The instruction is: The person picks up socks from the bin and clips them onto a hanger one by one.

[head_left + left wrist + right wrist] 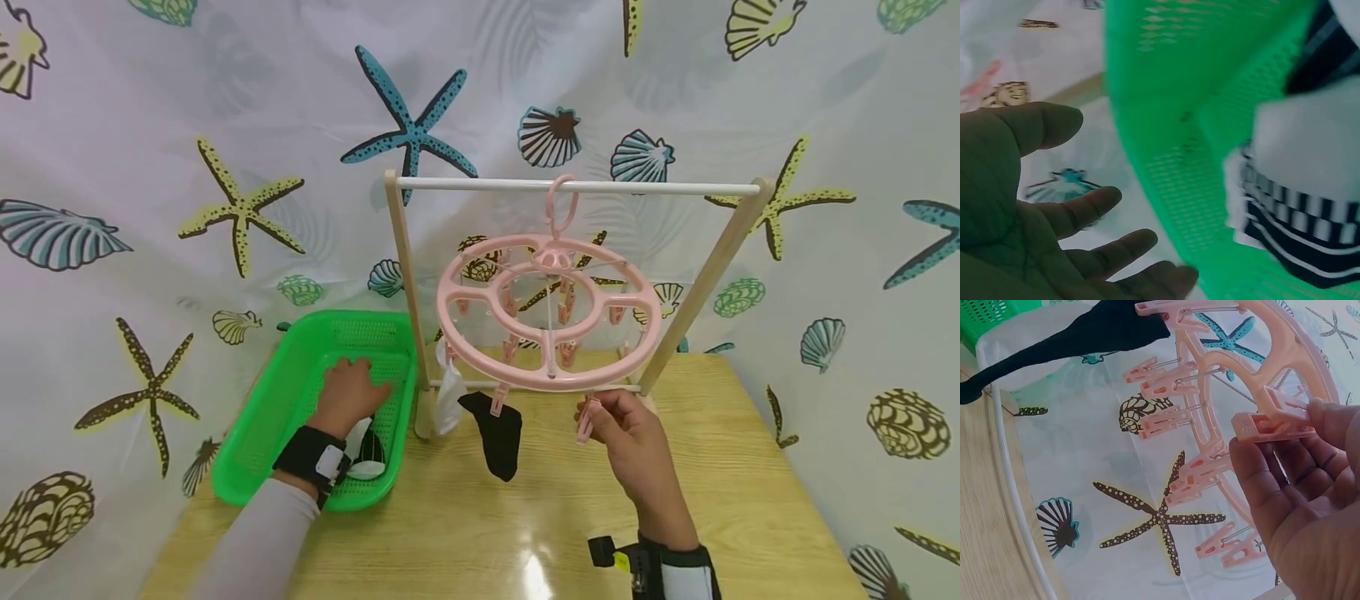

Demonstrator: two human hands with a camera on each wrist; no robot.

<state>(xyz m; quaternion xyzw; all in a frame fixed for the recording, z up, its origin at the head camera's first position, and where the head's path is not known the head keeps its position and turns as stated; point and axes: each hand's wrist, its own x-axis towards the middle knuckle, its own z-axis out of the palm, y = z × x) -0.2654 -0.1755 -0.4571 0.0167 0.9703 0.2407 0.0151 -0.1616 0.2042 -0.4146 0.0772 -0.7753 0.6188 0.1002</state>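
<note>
My left hand (347, 396) is over the green basket (255, 450), its fingers spread and holding nothing in the left wrist view. White-and-black cloth items (1310, 144) lie in the basket, one with checks and stripes. My right hand (633, 433) pinches a pink clothespin (1272, 419) at the near right of the round pink hanger (551, 383), between thumb and fingers. In the right wrist view, its jaws hold no cloth. A black sock (501, 437) hangs from a clothespin at the hanger's front, and a white sock (450, 398) hangs further left.
The hanger hooks over the white bar (480, 184) of a stand with wooden posts (708, 279). More pink clothespins (1166, 422) dangle around its rings. All this stands on a wooden table (735, 467), before a sheet (300, 108) printed with starfish and shells.
</note>
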